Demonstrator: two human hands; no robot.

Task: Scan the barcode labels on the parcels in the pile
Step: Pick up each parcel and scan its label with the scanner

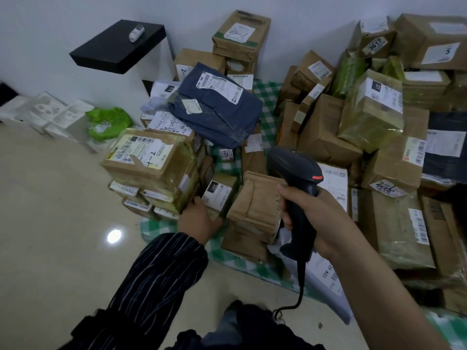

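Note:
My right hand (pixel 318 218) grips the handle of a black corded barcode scanner (pixel 295 170), whose head points away toward the parcels. My left hand (pixel 198 219) reaches into the pile and touches a small brown box with a "231" label (pixel 218 194); its fingers are hidden behind the box. Just left of it stands a stack of taped boxes, the top one marked "4-2" (pixel 149 154). A blue mailer bag (pixel 217 107) with a white barcode label lies on top of the pile behind. A plain brown parcel (pixel 255 208) sits between my hands.
Many cardboard parcels (pixel 379 117) are heaped on a green checked cloth (pixel 267 97) against the white wall. A black shelf (pixel 118 46) juts from the wall at the left. A green bag (pixel 108 122) and white boxes (pixel 50 112) lie on the pale tiled floor.

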